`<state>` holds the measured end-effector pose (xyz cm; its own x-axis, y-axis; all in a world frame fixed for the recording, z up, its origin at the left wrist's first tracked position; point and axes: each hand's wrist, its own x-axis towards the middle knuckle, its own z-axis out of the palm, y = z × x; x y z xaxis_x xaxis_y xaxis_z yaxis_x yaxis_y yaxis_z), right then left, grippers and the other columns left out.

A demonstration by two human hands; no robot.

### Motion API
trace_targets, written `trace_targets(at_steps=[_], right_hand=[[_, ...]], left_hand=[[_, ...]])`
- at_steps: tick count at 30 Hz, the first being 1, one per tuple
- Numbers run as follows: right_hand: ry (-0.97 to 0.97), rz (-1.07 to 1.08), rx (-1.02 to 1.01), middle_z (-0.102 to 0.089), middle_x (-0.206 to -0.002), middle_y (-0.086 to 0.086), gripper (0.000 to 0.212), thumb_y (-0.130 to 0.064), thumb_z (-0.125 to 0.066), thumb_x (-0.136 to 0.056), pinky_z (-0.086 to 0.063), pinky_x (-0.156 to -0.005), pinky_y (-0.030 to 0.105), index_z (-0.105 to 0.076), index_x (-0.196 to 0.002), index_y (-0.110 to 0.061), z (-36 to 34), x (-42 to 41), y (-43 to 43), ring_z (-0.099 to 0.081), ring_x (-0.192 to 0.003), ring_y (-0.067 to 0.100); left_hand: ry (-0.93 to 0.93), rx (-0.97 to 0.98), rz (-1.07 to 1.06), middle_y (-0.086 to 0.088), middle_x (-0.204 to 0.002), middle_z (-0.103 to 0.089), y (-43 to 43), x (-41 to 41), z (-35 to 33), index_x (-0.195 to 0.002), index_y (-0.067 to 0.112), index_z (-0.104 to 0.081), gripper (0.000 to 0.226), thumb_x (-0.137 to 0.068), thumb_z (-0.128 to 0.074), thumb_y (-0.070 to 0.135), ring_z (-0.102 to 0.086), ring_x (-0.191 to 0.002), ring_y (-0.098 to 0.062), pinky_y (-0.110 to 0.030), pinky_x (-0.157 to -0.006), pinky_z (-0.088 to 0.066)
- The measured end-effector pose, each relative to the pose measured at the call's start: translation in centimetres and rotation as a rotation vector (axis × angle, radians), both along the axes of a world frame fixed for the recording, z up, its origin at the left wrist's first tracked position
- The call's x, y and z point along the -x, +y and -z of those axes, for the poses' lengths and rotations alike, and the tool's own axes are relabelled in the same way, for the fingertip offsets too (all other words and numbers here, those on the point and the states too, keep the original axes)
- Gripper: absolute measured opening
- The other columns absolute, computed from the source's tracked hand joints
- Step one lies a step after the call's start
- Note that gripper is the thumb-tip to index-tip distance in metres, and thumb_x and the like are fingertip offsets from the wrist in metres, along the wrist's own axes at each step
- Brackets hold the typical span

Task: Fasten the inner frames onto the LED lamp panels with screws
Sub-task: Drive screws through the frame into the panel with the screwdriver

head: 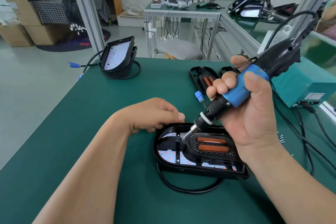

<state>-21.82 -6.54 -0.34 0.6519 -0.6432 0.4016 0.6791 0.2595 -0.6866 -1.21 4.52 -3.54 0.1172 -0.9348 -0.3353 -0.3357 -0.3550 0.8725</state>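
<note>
A black LED lamp panel (164, 162) lies on the green table (109, 105) in front of me, its white LED board showing at the left end. A black inner frame (211, 152) with two orange bars sits inside it. My right hand (254, 114) grips a blue and black electric screwdriver (238, 92), whose bit tip touches the frame's left end. My left hand (154, 116) rests with curled fingers on the panel's far left rim.
A stack of black lamp panels (118, 58) leans at the table's far left with a coiled cable. More inner frames (205, 76) lie behind the screwdriver. A teal power box (300, 85) stands at the right, with black cables and loose screws (281, 138) beside it.
</note>
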Motion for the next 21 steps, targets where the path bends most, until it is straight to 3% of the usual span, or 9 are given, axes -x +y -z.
trace_targets(at_steps=[3,7,12,21], right_hand=[[-0.021,0.072,-0.059,-0.053,-0.081,-0.003,0.020,-0.020,-0.043,-0.102,-0.054,-0.084,0.034,-0.056,-0.117,-0.018,-0.1,0.3,-1.0,-0.055,-0.074,0.014],[-0.041,0.187,-0.132,-0.055,-0.083,-0.001,0.016,-0.020,-0.047,-0.105,-0.054,-0.089,0.036,-0.056,-0.118,-0.015,0.1,0.9,-2.3,-0.057,-0.077,0.015],[-0.043,0.279,-0.226,-0.055,-0.083,0.001,0.011,-0.017,-0.054,-0.105,-0.055,-0.092,0.039,-0.059,-0.114,-0.015,0.6,1.2,-3.8,-0.057,-0.078,0.018],[-0.035,0.368,-0.324,-0.057,-0.082,0.004,0.015,-0.014,-0.061,-0.100,-0.058,-0.090,0.041,-0.057,-0.115,-0.012,1.6,1.0,-5.6,-0.059,-0.076,0.020]], left_hand=[[0.193,0.021,-0.177,0.006,-0.068,-0.048,-0.5,0.1,0.1,-0.109,0.006,-0.071,0.025,-0.096,-0.056,0.021,-0.029,-0.050,-0.008,-0.018,-0.039,-0.022],[0.407,0.113,-0.370,-0.001,-0.071,-0.057,-1.5,0.7,0.5,-0.114,0.000,-0.063,0.027,-0.102,-0.040,-0.003,-0.032,-0.050,-0.007,-0.017,-0.039,-0.025],[0.574,0.189,-0.405,-0.002,-0.074,-0.058,-2.2,1.2,1.1,-0.108,0.004,-0.059,0.013,-0.111,-0.048,0.008,-0.033,-0.051,-0.006,-0.015,-0.039,-0.027],[0.733,0.229,-0.469,0.006,-0.066,-0.048,-3.0,1.5,1.4,-0.101,0.010,-0.060,0.025,-0.107,-0.059,0.035,-0.029,-0.047,-0.002,-0.014,-0.035,-0.025]])
